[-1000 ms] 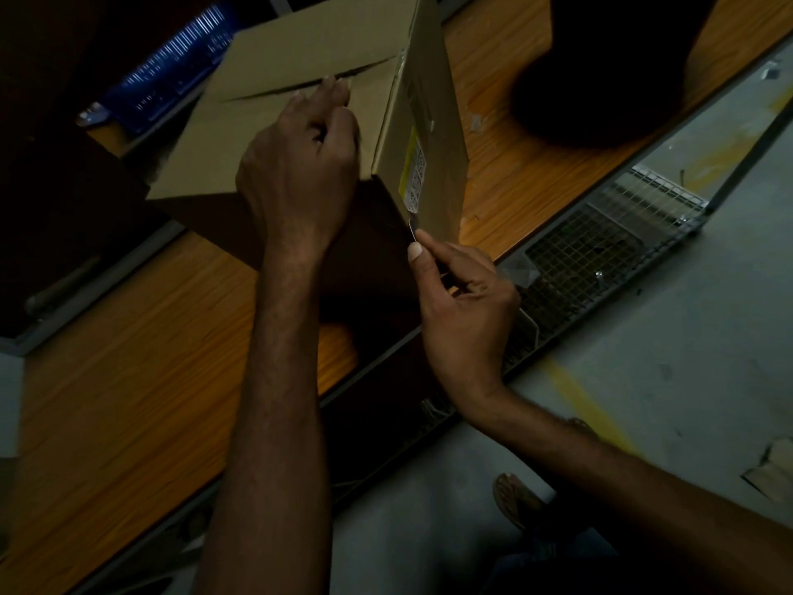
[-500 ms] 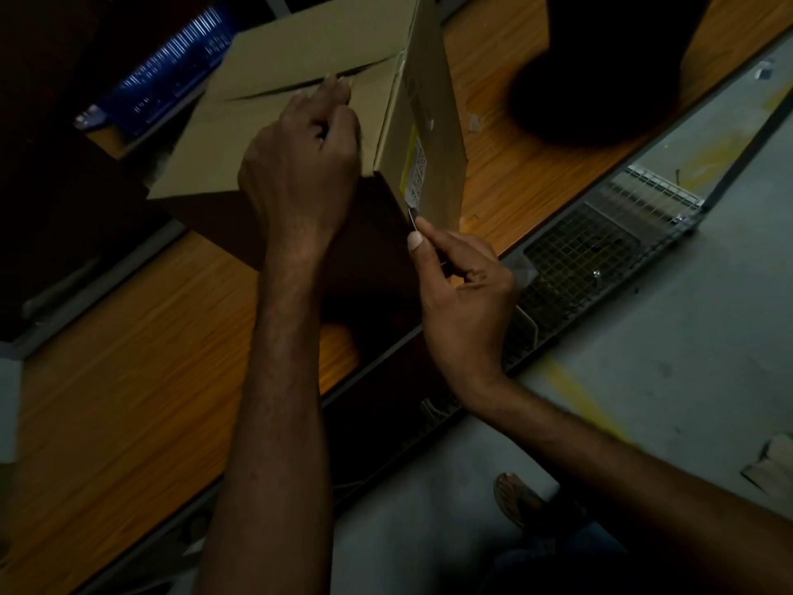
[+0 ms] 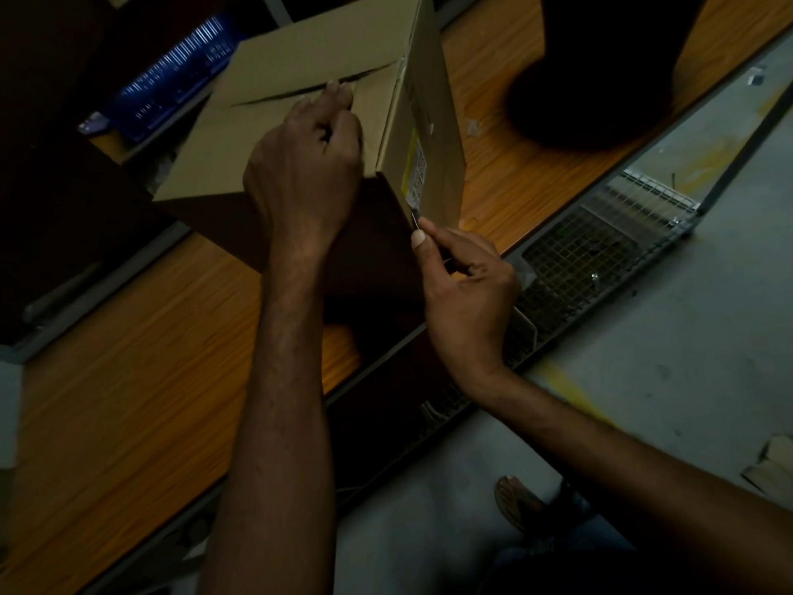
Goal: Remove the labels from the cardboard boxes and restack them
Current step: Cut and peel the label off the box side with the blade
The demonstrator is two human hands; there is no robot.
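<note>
Slightly higher now, right hand pinches a blade to lift the label at its 12 o'clock, while left hand grips the box steady.

Dim wooden table; grey floor

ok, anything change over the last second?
The right hand, pinching a thin blade, edged slightly up the side of the cardboard box, bringing the tip to the lower end of the label. The left hand still holds the box top; box unmoved.
</note>
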